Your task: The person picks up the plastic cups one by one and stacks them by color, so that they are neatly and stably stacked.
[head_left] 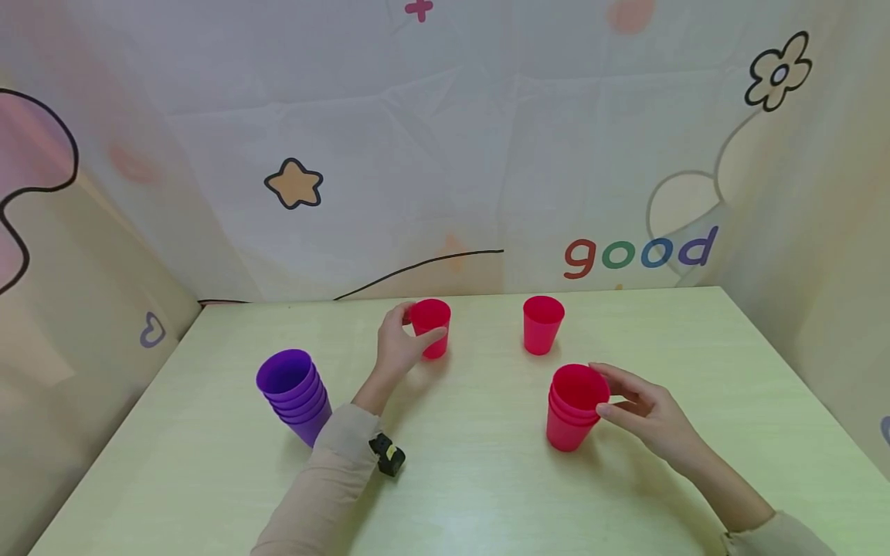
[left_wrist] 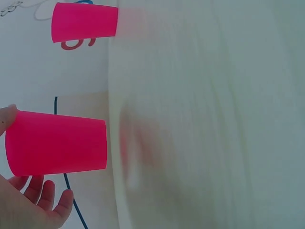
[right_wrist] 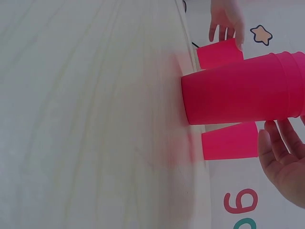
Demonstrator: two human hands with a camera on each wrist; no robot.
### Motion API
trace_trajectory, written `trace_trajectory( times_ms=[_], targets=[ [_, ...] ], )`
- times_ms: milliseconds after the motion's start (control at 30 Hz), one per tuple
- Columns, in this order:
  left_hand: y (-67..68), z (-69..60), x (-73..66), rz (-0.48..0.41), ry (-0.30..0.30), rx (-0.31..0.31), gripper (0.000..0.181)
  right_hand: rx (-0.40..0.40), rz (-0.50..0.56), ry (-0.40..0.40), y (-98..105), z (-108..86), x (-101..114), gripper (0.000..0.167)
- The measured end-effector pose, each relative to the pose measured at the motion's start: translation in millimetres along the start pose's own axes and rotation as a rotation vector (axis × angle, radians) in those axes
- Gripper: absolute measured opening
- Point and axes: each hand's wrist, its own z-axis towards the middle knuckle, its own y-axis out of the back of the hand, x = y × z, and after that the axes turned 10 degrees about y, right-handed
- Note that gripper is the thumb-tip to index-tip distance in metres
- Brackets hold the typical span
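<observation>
In the head view, my left hand holds a red cup near the back of the table, thumb on its near side and fingers at its far left. The left wrist view shows that cup between the thumb and the fingers. My right hand holds a stack of nested red cups by its right side near the rim, thumb in front and index finger behind. These cups are mouth up. Whether either is slightly off the table, I cannot tell.
Another red cup stands upright at the back, between the two hands and behind the stack. Left of my left forearm is a nested stack of purple cups, partly covered by the sleeve. A printed cloth hangs behind the pale table.
</observation>
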Motion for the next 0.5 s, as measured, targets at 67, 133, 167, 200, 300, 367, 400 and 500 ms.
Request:
trace_trajectory(
  times_ms=[67,133,167,200,300,367,400,500],
  targets=[
    [0.5,-2.3,-2.2,-0.008,-0.006,0.003,0.066,-0.001,-0.001,-0.005,0,0.0,0,0.05],
    [0.9,-4.3,-4.7,-0.02,-0.012,0.012,0.066,-0.002,-0.004,-0.01,0,0.1,0,0.05],
    [1.3,-5.7,-6.3,-0.026,-0.015,0.016,0.066,-0.001,-0.005,-0.013,0,0.1,0,0.051],
    [1.5,-6.7,-7.5,-0.03,-0.019,0.019,0.066,-0.001,-0.005,-0.015,0,0.2,0,0.051],
    [2.0,-9.5,-11.7,-0.037,-0.035,0.031,0.067,-0.002,-0.004,-0.013,0,0.2,0,0.052],
    [2.4,-12.5,-15.1,-0.036,-0.052,0.033,0.067,-0.001,-0.001,-0.009,0,0.0,0,0.052],
    [2.5,-13.8,-16.8,-0.035,-0.061,0.034,0.067,-0.001,0.0,-0.006,0,-0.2,0,0.052],
    [2.8,-19.1,-22.9,-0.04,-0.092,0.041,0.066,-0.001,0.002,-0.004,0,-0.7,0,0.052]
  ],
)
